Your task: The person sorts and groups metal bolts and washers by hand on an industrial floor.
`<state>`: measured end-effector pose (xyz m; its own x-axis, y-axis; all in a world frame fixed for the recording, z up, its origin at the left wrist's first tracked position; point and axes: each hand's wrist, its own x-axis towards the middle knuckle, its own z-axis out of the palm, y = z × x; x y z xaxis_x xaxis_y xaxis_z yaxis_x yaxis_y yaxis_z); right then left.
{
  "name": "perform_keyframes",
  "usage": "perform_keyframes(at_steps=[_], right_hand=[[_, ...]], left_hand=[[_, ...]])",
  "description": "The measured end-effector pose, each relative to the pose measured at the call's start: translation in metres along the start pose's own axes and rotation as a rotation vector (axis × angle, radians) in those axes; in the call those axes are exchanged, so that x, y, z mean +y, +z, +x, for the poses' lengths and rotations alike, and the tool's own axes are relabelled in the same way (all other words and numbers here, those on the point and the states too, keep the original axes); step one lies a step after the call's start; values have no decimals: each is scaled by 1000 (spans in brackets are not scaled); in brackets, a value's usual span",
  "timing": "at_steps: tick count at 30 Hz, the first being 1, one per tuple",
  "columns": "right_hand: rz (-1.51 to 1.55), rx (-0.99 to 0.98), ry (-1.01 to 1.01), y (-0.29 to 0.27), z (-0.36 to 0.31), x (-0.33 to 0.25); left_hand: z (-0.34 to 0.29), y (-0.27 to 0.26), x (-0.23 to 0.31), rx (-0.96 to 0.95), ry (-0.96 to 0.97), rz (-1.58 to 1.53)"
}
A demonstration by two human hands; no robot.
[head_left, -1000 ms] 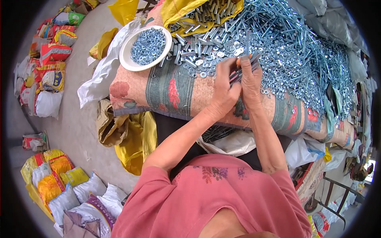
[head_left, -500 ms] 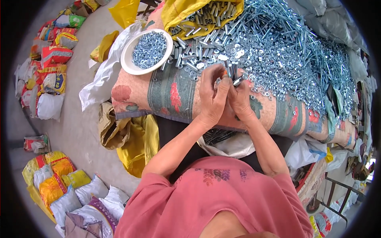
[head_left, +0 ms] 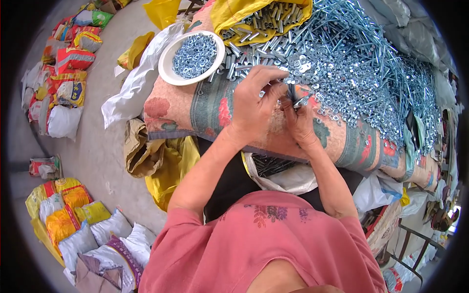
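My left hand (head_left: 255,105) is raised over the padded cloth, its fingers curled; a small shiny metal piece (head_left: 262,94), perhaps a nut or washer, shows among them. Just to its right, my right hand (head_left: 300,122) is closed around slim metal bolts (head_left: 292,92) that stick up past the fingertips. A shiny end slants out beside its fingers. The hands are close together but apart. Beyond them lies a wide heap of loose washers and nuts (head_left: 337,90), with metal sleeves (head_left: 266,51) at its left.
A white bowl (head_left: 166,73) of nuts stands at the far left of the patterned padding (head_left: 168,115). Behind it, a yellow sack (head_left: 229,17) spills sleeves. Long bolts (head_left: 361,34) pile up at the far right. An open white sack (head_left: 293,183) of dark rods sits below my hands. Filled bags (head_left: 73,215) line the floor left.
My left hand has drawn back from the right hand and lifted, with its fingers now bent over. The right hand still grips the bolts. The whole view has shifted slightly.
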<state>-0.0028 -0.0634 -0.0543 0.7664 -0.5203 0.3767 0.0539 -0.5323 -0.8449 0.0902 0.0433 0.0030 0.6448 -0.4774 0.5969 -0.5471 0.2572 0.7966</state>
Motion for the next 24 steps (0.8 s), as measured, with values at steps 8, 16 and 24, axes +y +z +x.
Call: perform_keyframes(at_steps=[8,16,24], right_hand=[[-60,-51,85,5,4,7],[580,160,287,-9,18,11],[872,217,547,-17,13,-10]], left_hand=[[24,-31,3,-180,-444,-332],[-16,-27,-10,83,-598,-377],[-32,44,-5,-188,-610,-218]])
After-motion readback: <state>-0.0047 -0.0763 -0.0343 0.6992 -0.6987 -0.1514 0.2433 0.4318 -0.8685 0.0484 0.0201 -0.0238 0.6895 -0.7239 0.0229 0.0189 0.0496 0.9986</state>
